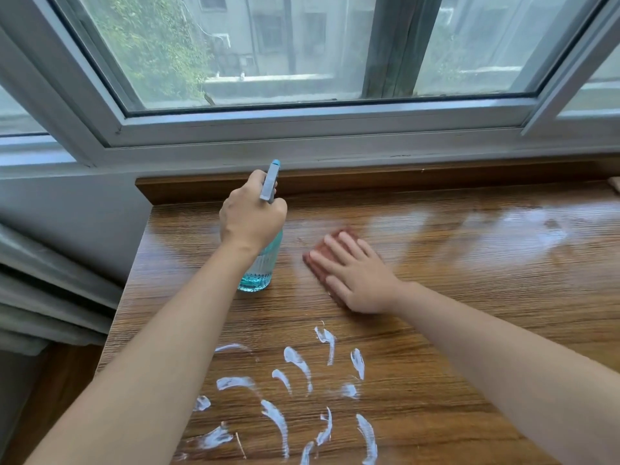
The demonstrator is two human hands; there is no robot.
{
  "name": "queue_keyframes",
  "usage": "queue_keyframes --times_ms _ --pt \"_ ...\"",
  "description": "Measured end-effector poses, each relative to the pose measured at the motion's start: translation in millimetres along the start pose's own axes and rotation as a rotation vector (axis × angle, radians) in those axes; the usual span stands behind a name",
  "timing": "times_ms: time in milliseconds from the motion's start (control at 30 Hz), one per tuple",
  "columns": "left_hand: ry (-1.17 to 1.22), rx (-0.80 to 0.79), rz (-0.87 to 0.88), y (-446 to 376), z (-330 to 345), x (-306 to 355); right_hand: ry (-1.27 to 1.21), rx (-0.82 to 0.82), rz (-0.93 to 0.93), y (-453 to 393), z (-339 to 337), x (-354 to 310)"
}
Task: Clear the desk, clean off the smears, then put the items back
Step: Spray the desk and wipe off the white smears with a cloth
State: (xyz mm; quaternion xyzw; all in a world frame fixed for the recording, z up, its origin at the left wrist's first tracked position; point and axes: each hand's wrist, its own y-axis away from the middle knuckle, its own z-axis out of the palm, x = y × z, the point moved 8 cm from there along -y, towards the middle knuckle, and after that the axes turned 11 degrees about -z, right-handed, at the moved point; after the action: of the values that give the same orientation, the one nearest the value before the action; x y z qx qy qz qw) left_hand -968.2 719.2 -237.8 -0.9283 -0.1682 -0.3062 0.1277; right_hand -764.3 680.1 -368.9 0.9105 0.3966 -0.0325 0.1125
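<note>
The white smears (288, 394) lay on the surface (469, 330) nearer the person than both hands, right hand (355, 276) flat on the cloth (327, 248) closer, left hand (251, 216) gripping the spray bottle (260, 266).

A blue spray bottle (260, 263) is gripped by the left hand (251, 216). A reddish cloth (327, 250) is pressed flat under the right hand (355, 276). White smears (295, 394) are seen nearer than both hands.
</note>
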Motion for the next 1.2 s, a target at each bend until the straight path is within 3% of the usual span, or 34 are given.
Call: queue_keyframes --times_ms 67,133,300,367,433,567,633,767,1000,1200 --pt "0.015 0.009 -0.003 -0.5 -0.8 -2.3 -0.005 -0.048 -0.17 32.6 5.3 -4.8" --pt "0.049 0.022 -0.033 -2.7 -3.0 -9.1 -0.005 -0.058 -0.159 40.6 4.4 16.5" --pt "0.118 0.049 -0.035 -5.3 -10.0 -22.1 -0.102 -0.024 0.321 -21.9 -9.4 67.3" --pt "0.118 0.055 -0.031 -5.1 -11.4 -23.4 -0.16 -0.022 0.417 -37.7 -9.8 65.1" --pt "0.107 0.053 -0.032 -5.5 -10.8 -24.8 -0.148 -0.04 0.375 -34.9 -6.8 44.9" --pt "0.124 0.054 -0.048 -6.1 -9.2 -27.6 -0.032 -0.068 0.011 20.1 2.7 -5.7" --pt "0.148 0.066 -0.044 -5.0 -11.2 -27.6 -0.013 -0.104 -0.081 42.9 3.5 -5.1" --pt "0.156 0.082 -0.028 -1.8 -14.4 -28.2 -0.01 -0.077 -0.035 21.4 -2.2 11.6" --pt "0.125 0.063 -0.041 -4.0 -9.6 -26.2 -0.145 -0.003 0.366 -61.9 -11.1 32.3" --pt "0.134 0.053 -0.028 -5.2 -8.9 -26.9 -0.115 -0.096 0.126 -2.4 -0.7 -5.2"
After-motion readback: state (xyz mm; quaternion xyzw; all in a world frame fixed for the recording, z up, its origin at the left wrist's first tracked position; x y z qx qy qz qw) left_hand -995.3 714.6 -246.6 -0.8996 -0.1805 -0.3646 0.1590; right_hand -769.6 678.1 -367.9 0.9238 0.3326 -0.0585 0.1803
